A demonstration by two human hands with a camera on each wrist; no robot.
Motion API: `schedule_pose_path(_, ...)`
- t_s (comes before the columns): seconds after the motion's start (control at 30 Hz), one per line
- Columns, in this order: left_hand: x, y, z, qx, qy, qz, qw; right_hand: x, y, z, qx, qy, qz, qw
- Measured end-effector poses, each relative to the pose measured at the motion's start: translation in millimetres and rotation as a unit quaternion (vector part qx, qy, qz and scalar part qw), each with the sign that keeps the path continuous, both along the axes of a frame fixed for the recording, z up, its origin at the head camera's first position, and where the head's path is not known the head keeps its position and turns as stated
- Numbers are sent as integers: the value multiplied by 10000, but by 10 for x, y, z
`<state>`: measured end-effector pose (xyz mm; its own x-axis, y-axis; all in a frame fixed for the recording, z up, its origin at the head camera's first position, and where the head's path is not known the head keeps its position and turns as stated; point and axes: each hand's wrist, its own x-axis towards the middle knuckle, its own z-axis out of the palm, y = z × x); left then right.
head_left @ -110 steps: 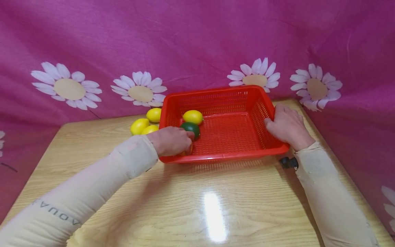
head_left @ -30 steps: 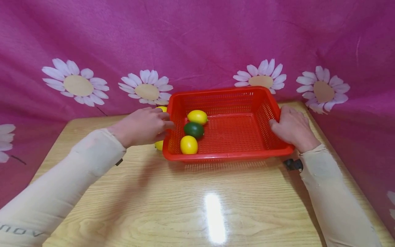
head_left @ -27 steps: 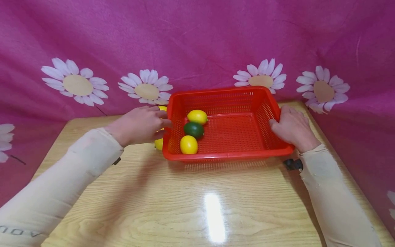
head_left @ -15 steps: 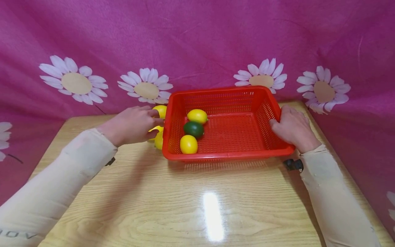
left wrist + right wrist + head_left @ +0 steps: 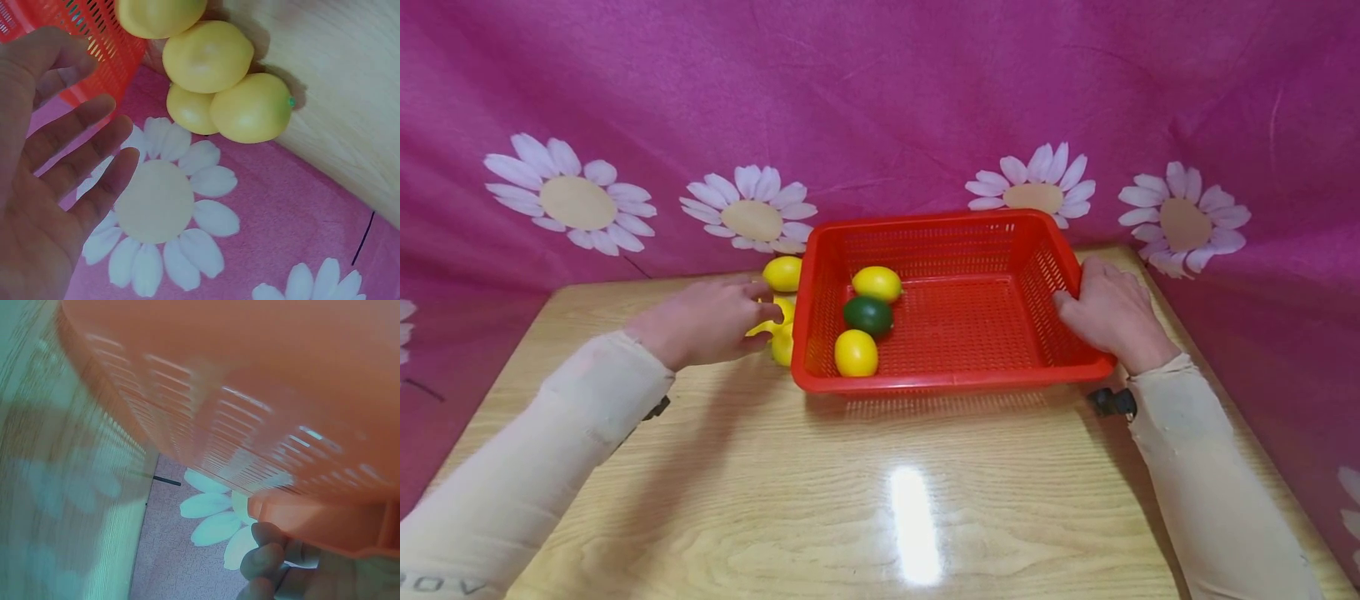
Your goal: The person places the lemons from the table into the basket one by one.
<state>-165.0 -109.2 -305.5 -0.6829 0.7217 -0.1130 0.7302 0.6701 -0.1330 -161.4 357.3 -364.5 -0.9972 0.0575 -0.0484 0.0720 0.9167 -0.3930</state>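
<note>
A: Head view first. Left hand (image 5: pixel 703 322)?
B: Fingers spread, loosely bent, nothing seen in it. Loose lemons (image 5: pixel 783 343) sit on the table (image 5: pixel 760 475) just off its fingertips, between that hand and the basket (image 5: pixel 951 381).
A: Right hand (image 5: pixel 1112 317)?
B: Well apart from the loose lemons, gripping the basket's opposite end wall, thumb over the rim on the inside.
A: Key relation?
B: Loose lemons lie inward of the left hand, on its right-hand side. Left is nearer by far; the basket separates them from the right. Basket's long axis runs hand to hand. Loose lemon farthest ahead of the left hand lies roughly the same way.
A: Inside the basket?
B: Two lemons (image 5: pixel 877 284), green fruit (image 5: pixel 868 315) between them, all at the left hand's end.
A: Is the left hand touching lemons?
B: Head can't settle it; fingers overlap them there. Left wrist view does: visible gap, palm bare. It also shows four loose lemons bunched close, one with a green tip. Head has the group partly behind the hand and no tip showing.
A: Right wrist?
B: Slotted outside of the basket, plus curled fingers at the outer rim, which head hides. Flowered cloth (image 5: pixel 187 569) past them. No lemons in that view. Grip force: can't tell.
</note>
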Motion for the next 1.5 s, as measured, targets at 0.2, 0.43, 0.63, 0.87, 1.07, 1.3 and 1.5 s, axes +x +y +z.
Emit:
schedule_pose_path(0.2, 12, -16, -97, -65, -143, 15, 9999, 7, 4, -6, -47, -87, -38, 9999)
schedule_pose_path(0.43, -5, -20, -192, 282, -191, -105, 9994, 15, 4, -5, -69, -90, -47, 9999)
schedule_pose_path(0.63, -13, -14, -269, 457, -398, -29, 9982, 19, -1, 4, -49, -22, -14, 10000)
schedule_pose_path(0.87, -47, 11, -370, 773, -497, -130, 9957, 19, 0, -4, -39, -19, -7, 10000)
schedule_pose_path(1.07, -67, 16, -427, 910, -400, -206, 9948, 11, 4, -7, -64, -25, -24, 10000)
schedule_pose_path(1.3, -63, -4, -476, 1217, -555, -24, 9910, 9, -3, -2, -29, 22, -21, 10000)
schedule_pose_path(1.5, -79, -2, -493, 1530, -971, 197, 9832, 10, -12, -6, -12, 88, -38, 10000)
